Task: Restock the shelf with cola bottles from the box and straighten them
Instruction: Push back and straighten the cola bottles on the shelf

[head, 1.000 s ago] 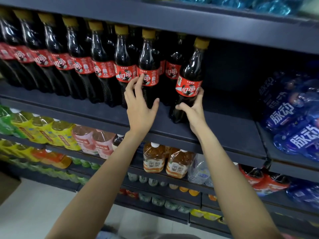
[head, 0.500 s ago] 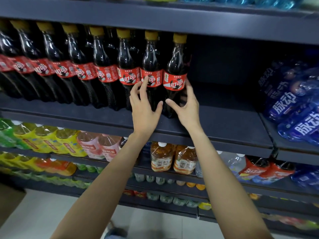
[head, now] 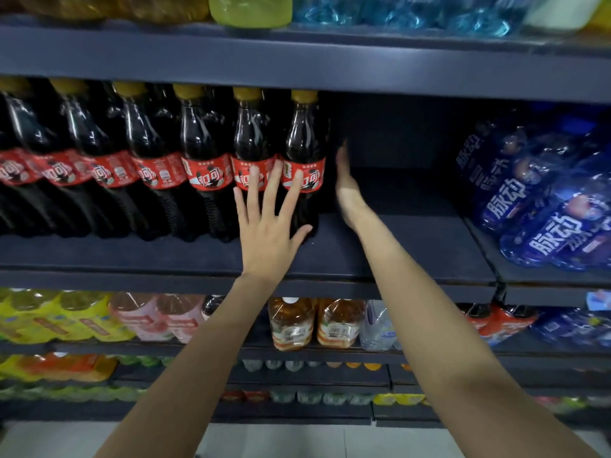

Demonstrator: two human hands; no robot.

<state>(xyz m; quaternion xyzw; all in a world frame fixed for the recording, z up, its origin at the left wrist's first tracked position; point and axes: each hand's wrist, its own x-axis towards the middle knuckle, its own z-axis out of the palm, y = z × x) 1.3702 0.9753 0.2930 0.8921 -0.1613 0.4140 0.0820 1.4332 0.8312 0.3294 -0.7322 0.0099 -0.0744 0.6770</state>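
A row of several dark cola bottles with red labels and yellow caps stands on the dark shelf. The rightmost cola bottle stands upright at the row's end. My left hand lies flat with spread, straight fingers against the fronts of the two rightmost bottles. My right hand is held edge-on with straight fingers against the right side of the rightmost bottle. The box is out of view.
Bare shelf space lies right of the cola row up to blue wrapped bottle packs. The shelf above hangs low over the caps. Below stand yellow, pink and amber drink bottles.
The rightmost bottle went from tilted in my right hand to upright in the row. My right hand let go and now lies flat on its side; my left fingers spread across the fronts.
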